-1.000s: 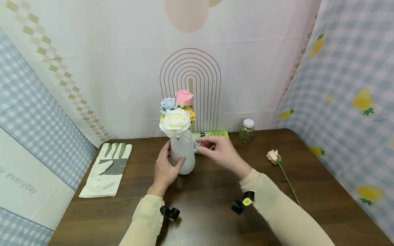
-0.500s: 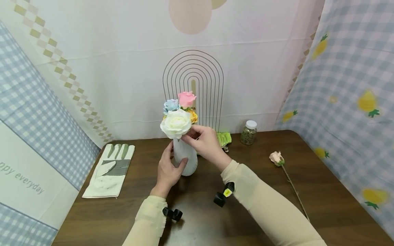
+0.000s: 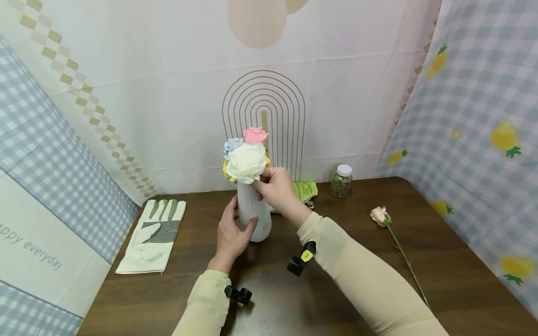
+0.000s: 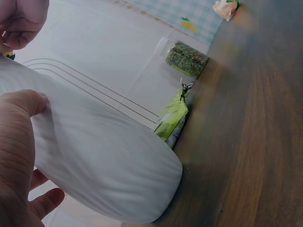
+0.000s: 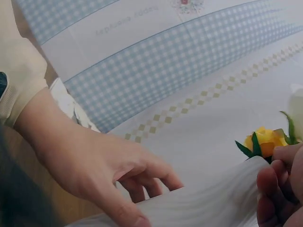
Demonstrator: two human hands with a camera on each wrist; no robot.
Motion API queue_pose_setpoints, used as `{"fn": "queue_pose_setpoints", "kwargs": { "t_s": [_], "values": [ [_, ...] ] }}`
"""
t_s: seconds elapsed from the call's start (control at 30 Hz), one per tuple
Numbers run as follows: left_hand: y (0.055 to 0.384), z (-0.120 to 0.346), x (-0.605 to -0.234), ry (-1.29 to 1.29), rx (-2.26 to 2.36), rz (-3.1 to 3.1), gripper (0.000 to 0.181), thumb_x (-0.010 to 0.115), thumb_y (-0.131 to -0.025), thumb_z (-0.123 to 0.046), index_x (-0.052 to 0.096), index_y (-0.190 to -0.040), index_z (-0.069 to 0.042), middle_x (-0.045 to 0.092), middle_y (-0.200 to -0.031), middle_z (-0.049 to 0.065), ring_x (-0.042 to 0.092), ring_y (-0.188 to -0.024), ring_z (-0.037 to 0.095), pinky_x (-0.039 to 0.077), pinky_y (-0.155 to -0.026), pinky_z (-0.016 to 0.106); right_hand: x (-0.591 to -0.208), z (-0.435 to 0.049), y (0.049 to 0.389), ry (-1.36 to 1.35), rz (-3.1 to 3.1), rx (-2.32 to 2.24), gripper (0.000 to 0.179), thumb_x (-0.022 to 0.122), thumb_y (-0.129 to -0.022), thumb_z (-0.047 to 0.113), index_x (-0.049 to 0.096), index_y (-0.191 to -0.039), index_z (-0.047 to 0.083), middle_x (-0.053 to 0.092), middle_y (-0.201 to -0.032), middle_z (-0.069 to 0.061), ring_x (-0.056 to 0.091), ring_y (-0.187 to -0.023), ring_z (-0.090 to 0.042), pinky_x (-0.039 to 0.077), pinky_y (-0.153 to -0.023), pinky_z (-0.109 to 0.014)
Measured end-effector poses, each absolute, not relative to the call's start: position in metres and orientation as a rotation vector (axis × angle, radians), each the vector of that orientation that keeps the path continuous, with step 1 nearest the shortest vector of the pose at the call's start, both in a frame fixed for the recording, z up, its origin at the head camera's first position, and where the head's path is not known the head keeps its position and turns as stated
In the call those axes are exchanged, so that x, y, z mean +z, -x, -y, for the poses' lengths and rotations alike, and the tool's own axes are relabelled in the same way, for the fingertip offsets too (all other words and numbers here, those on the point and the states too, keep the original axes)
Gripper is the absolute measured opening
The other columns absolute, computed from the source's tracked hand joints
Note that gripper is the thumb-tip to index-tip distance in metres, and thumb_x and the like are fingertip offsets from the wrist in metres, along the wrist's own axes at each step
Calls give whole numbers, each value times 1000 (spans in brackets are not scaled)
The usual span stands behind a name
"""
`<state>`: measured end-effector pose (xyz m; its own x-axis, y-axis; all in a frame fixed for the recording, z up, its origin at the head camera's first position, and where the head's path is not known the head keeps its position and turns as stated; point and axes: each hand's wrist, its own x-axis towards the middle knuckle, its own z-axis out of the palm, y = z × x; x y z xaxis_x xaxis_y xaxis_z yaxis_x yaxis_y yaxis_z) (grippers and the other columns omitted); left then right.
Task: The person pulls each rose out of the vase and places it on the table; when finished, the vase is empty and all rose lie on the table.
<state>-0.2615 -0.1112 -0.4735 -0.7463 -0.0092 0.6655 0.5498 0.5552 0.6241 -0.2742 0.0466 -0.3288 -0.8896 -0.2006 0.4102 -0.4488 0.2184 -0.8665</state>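
Observation:
A white ribbed vase [image 3: 254, 212] stands on the table, holding pink [image 3: 255, 135], blue [image 3: 232, 145], yellow [image 3: 229, 172] and white roses [image 3: 246, 162]. My left hand [image 3: 232, 233] grips the vase around its middle; in the left wrist view its thumb [image 4: 28, 100] lies along the near side. At the vase's mouth, my right hand [image 3: 278, 189] pinches the white rose just beneath its bloom. Its curled fingers [image 5: 267, 182] show beside the rim in the right wrist view, near a yellow rose [image 5: 264, 141]. The stems inside the vase are hidden.
A peach rose [image 3: 380, 216] with a long stem lies at the right. Behind the right hand is a green packet [image 3: 306, 190] with a clip, then a white-lidded jar [image 3: 341, 182] of dried green bits. A work glove [image 3: 153, 237] lies at the left.
My right hand has come from the vase's right side up to its mouth and taken hold of the white rose. That bloom has shifted slightly up and right. The left hand keeps its grip.

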Motion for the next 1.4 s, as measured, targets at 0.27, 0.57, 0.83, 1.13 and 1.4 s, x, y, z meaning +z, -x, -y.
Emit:
{"fn": "queue_pose_setpoints", "kwargs": {
  "t_s": [0.27,0.57,0.83,1.13,1.4],
  "values": [
    [262,109,-473,436,-1146,2167,76,74,-83,-34,39,-144,-7,54,-131,12,60,-104,25,54,-79,47,-323,-53,272,-599,2126,1850,9,68,-88,4,73,-88,-4,59,-57,-8,57,-54,-20,52,-55,-32],
    [261,110,-475,445,-1123,2173,76,73,-84,-35,38,-144,-5,53,-132,14,60,-105,26,54,-78,48,-311,-58,271,-606,2013,1988,18,67,-90,6,71,-102,-6,68,-82,-25,65,-63,-17,57,-65,-35],
    [262,111,-474,463,-1121,2160,76,75,-83,-32,39,-144,-4,52,-132,14,59,-106,26,54,-79,49,-301,-67,270,-707,1869,2028,22,61,-94,6,66,-111,-7,68,-91,-24,68,-75,-29,56,-70,-38],
    [262,111,-472,490,-1121,2138,76,76,-83,-29,38,-143,-3,52,-133,15,59,-107,27,54,-78,49,-288,-68,264,-850,2050,1778,21,61,-92,0,61,-111,-8,64,-106,-21,60,-97,-27,51,-83,-36],
    [263,112,-473,488,-1138,2147,76,74,-84,-31,38,-144,-2,51,-134,15,58,-109,26,54,-79,48,-298,-74,279,-905,2274,1219,12,69,-88,6,70,-99,1,65,-101,-9,60,-98,-24,51,-79,-38]
  ]
}}
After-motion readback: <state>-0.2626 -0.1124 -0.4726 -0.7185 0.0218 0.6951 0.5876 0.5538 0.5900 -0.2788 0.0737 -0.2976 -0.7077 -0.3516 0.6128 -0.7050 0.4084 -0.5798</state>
